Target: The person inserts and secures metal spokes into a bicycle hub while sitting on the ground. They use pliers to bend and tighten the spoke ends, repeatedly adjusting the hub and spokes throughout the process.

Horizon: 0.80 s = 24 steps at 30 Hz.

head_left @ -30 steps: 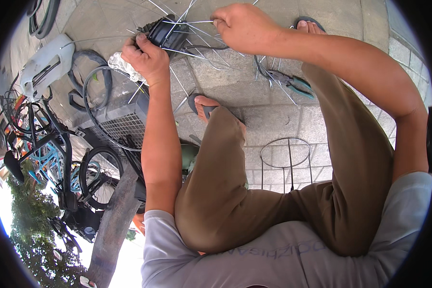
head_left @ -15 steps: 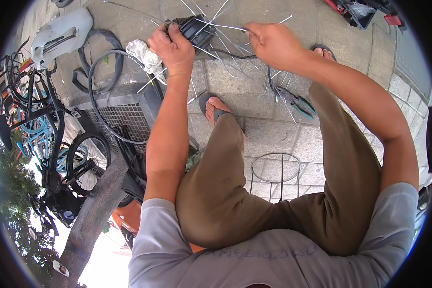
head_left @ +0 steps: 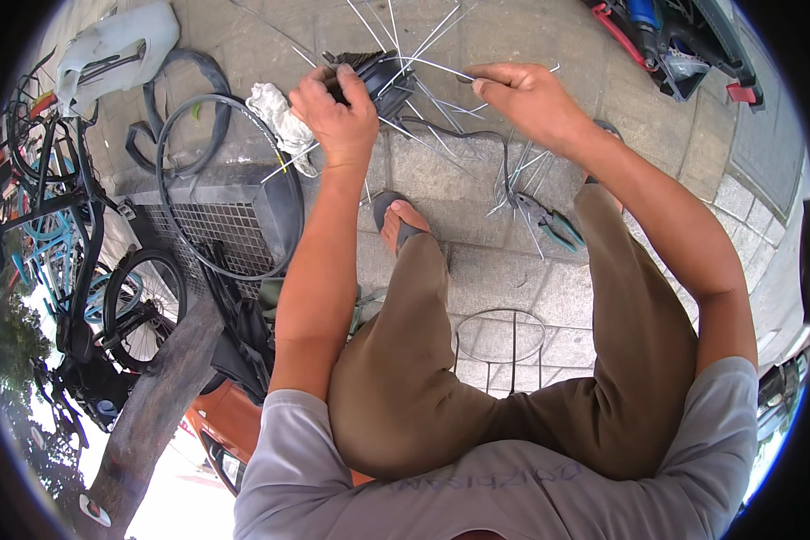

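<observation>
A black wheel hub (head_left: 392, 79) bristles with thin silver spokes sticking out at many angles. Around its left side my left hand (head_left: 337, 112) is closed, thumb on top. My right hand (head_left: 533, 97) pinches the outer end of one spoke (head_left: 441, 65) between thumb and fingers; the spoke bows slightly toward the hub. How its inner end sits in the hub is too small to make out. On the paving below my right hand lie several loose spokes (head_left: 516, 180) and a pair of pliers (head_left: 556, 227) with dark green handles.
Left of the hub are a white rag (head_left: 281, 121), a bare black wheel rim (head_left: 162, 171) and a dark rubber tube (head_left: 220, 108). A toolbox (head_left: 675, 54) lies open at the far right. A wire ring stand (head_left: 542, 337) is between my legs; bicycles (head_left: 81, 243) crowd the left.
The whole view has shifted a little. My right hand has moved slightly lower, with the spoke now more bowed. My left hand keeps hold of the hub.
</observation>
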Available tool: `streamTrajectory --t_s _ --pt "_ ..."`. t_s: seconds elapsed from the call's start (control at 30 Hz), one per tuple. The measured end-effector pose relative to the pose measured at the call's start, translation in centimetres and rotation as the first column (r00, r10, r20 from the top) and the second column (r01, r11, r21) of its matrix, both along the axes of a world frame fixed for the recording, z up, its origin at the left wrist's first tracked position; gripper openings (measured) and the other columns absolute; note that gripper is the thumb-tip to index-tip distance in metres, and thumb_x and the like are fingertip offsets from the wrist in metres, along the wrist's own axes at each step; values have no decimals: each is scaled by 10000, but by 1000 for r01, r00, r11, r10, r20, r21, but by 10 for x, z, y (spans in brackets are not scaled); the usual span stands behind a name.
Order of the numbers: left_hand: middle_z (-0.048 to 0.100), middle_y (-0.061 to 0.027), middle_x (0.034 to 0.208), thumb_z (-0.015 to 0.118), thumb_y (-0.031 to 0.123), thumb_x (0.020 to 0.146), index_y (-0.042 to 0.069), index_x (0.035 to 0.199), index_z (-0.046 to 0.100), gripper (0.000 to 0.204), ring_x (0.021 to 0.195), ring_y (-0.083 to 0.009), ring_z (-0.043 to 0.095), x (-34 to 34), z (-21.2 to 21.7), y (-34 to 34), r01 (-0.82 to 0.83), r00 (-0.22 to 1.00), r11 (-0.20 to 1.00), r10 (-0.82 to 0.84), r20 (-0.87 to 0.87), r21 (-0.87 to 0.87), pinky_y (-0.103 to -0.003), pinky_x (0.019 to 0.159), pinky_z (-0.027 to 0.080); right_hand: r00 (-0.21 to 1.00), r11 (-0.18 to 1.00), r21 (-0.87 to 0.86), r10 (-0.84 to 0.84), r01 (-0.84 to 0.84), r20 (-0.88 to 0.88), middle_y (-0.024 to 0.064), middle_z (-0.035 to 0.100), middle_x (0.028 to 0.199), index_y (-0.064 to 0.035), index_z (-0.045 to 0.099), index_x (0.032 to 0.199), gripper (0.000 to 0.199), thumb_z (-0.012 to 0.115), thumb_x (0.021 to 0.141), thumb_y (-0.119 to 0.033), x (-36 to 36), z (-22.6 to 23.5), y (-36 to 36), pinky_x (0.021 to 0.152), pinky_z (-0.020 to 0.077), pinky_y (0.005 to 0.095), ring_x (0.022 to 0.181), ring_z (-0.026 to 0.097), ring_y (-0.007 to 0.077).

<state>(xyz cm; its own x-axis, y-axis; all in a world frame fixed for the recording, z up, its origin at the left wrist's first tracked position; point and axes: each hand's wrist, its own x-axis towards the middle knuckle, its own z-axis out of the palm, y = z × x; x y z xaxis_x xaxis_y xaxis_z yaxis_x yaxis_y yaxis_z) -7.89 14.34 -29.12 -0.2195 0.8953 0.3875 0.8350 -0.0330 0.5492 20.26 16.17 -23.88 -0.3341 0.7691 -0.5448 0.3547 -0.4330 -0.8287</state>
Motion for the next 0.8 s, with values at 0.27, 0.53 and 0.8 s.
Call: streamTrajectory --t_s 0.27,0.53,0.8 --pt "671 -75 899 811 235 892 59 965 645 253 958 -289 552 3 7 2 24 991 1000 -21 134 -18 -456 947 398 992 972 -210 114 -102 50 113 771 1200 -35 697 1411 443 672 1022 -246 -4 -2 2 986 534 343 1087 681 158" --pt "715 14 908 813 173 770 145 898 702 171 999 -266 564 -4 24 14 172 980 976 -183 -75 -135 -467 986 362 1000 938 -346 -4 7 10 141 774 1178 -48 701 1409 400 598 1054 -199 -23 28 -3 938 551 349 1024 700 195" --pt "774 50 962 777 136 782 144 866 672 135 970 -252 542 -1 13 14 210 977 977 -211 -15 -36 -438 990 362 993 971 -231 81 -61 80 152 772 1205 -11 724 1366 386 620 1026 -160 -23 18 11 984 526 315 1109 683 196"
